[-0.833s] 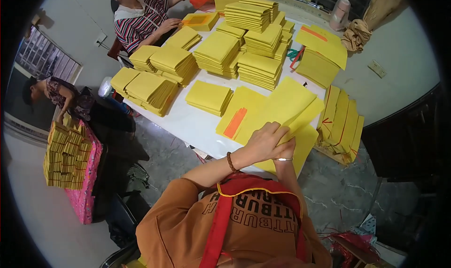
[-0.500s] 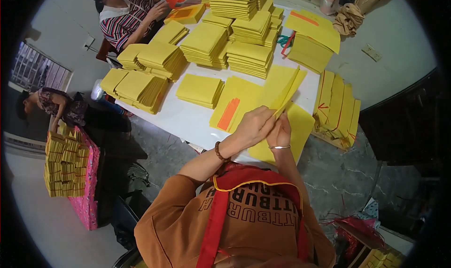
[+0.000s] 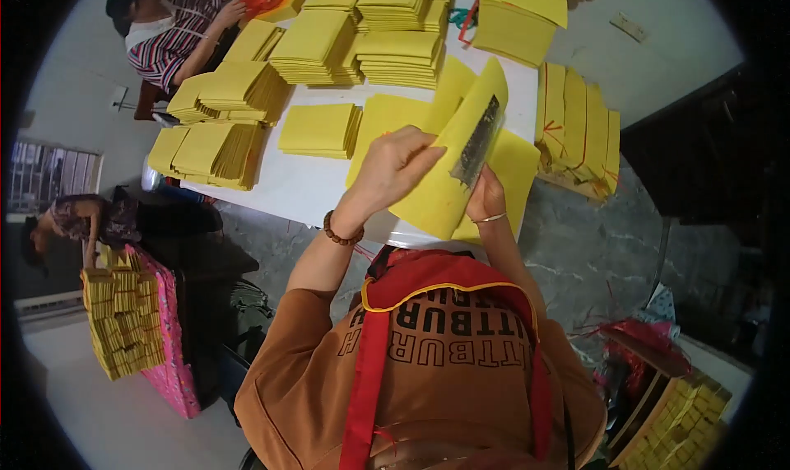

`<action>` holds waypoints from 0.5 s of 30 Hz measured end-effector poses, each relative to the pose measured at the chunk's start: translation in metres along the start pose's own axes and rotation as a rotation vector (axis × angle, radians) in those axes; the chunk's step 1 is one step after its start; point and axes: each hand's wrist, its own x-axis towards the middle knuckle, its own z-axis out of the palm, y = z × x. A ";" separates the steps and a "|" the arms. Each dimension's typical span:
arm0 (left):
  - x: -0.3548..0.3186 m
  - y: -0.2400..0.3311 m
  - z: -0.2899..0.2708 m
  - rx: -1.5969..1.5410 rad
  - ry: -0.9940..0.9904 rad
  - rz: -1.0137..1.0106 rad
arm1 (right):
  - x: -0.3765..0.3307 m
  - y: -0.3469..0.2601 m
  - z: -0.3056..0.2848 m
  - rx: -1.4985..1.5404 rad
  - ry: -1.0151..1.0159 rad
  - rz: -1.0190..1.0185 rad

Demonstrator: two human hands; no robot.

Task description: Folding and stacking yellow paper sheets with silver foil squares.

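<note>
Above the near part of the table, my left hand [image 3: 393,167] pinches the upper face of a lifted yellow paper sheet [image 3: 432,192], thumb and fingers closed. At the sheet's right edge my right hand [image 3: 489,195] grips, its fingers partly hidden behind. A narrow dark strip with a shiny silver-grey border [image 3: 477,145] lies along that edge, by my right fingertips; I cannot tell whether it is fixed to the sheet. Beneath the hands more flat yellow sheets [image 3: 518,164] rest on the table. Just left of them lies a small stack of folded yellow paper [image 3: 317,129].
Tall stacks of folded yellow paper [image 3: 311,48] fill the far side of the white table [image 3: 273,172]. Teal-handled scissors [image 3: 462,17] lie beyond. Tied yellow bundles [image 3: 576,128] stand right. One person [image 3: 177,38] sits far left; another [image 3: 86,223] bends over a pink-covered stand [image 3: 173,338].
The folded sheet in my hands has opened out and tilted, bringing the dark strip into view. My left hand has moved left, apart from my right. The whole view has shifted.
</note>
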 end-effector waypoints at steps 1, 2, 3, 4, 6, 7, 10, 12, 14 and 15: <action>0.000 0.000 -0.002 -0.005 -0.015 -0.002 | -0.002 -0.001 0.002 0.004 0.012 -0.009; 0.000 0.000 -0.003 0.012 -0.012 -0.018 | -0.004 -0.002 0.003 -0.011 -0.016 -0.036; 0.001 0.000 -0.004 0.031 -0.008 -0.033 | -0.005 -0.003 0.003 -0.028 -0.045 -0.062; 0.001 0.001 -0.006 0.071 -0.011 -0.013 | -0.008 -0.004 0.000 -0.005 -0.038 -0.070; 0.001 0.001 -0.008 0.029 0.004 0.005 | -0.012 -0.004 -0.006 -0.050 -0.018 -0.093; 0.001 0.000 -0.009 -0.013 0.023 0.026 | -0.013 -0.005 -0.009 -0.097 -0.003 -0.115; 0.000 -0.008 -0.014 -0.042 0.028 0.001 | -0.021 -0.009 -0.024 -0.145 0.059 -0.141; -0.002 -0.020 -0.019 -0.104 0.051 -0.004 | -0.027 -0.015 -0.031 -0.115 0.059 -0.123; -0.003 -0.036 -0.023 -0.201 0.113 -0.069 | -0.033 -0.025 -0.041 -0.088 0.061 -0.104; -0.004 -0.043 -0.027 -0.298 0.174 -0.131 | -0.037 -0.031 -0.049 -0.054 0.047 -0.127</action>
